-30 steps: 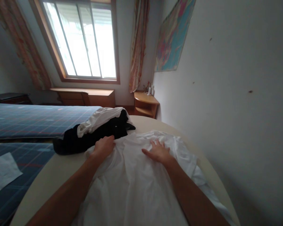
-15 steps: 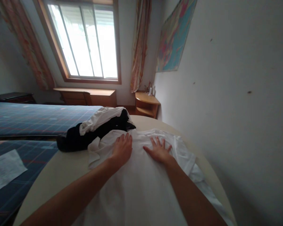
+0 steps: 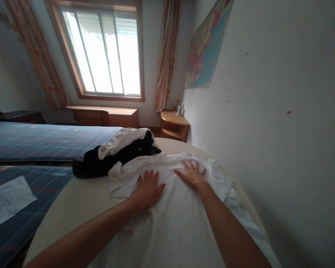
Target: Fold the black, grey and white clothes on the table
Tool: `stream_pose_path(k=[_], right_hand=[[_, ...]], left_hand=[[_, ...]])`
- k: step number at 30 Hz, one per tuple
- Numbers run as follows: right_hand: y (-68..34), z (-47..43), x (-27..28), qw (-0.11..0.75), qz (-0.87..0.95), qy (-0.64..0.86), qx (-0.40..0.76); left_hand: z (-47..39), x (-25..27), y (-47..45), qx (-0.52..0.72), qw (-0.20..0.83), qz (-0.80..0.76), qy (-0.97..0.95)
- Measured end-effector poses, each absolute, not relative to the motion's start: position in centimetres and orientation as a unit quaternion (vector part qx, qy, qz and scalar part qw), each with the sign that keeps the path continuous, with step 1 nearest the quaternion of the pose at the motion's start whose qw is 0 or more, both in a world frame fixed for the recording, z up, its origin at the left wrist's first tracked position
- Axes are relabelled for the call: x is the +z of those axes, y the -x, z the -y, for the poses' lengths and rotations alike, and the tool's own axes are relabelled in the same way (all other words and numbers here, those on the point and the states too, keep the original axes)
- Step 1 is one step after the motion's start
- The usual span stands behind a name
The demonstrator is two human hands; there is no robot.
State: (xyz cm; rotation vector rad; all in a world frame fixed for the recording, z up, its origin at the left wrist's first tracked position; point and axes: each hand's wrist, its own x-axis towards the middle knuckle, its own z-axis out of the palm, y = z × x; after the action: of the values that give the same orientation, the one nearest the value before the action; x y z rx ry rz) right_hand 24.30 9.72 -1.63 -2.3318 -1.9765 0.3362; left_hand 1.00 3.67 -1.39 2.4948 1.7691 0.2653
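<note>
The left hand [image 3: 148, 190] and right hand [image 3: 192, 176] lie flat, fingers apart, on the white shirt [image 3: 173, 223] spread over the round table [image 3: 75, 208]; black clothing [image 3: 93, 163] sits at its far left

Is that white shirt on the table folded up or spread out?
Spread out, though creased: the white shirt covers much of the table, with the left hand and right hand resting on it.

Left hand [image 3: 149, 189], right hand [image 3: 192, 175] palm-down, fingers spread; forearms converging.
</note>
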Motion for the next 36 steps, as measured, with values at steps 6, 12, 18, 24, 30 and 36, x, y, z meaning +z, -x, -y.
stream_pose_path(k=[6,12,18,24,30,36], right_hand=[[-24.5,-9.6,-2.0,0.037,0.647,0.757,0.091],[-25.5,-10.2,-2.2,0.038,0.633,0.769,0.077],[-25.6,-9.8,-2.3,0.049,0.638,0.766,0.060],[-24.0,-8.7,-2.0,0.036,0.637,0.766,0.078],[-20.2,-7.0,-1.4,0.029,0.664,0.731,0.157],[-17.4,-5.7,-1.2,0.045,0.698,0.693,0.172]], left_hand=[[-5.7,-0.3,-6.6,0.089,0.013,-0.628,-0.773],[-6.4,-1.7,-7.3,0.202,0.017,-0.569,-0.797],[-6.3,-2.4,-3.3,0.206,0.021,-0.570,-0.795],[-5.2,-2.7,-0.4,0.151,-0.012,-0.592,-0.792],[-3.4,-2.7,4.4,0.124,-0.030,-0.585,-0.801],[-1.9,-0.3,4.9,0.079,-0.104,-0.618,-0.775]])
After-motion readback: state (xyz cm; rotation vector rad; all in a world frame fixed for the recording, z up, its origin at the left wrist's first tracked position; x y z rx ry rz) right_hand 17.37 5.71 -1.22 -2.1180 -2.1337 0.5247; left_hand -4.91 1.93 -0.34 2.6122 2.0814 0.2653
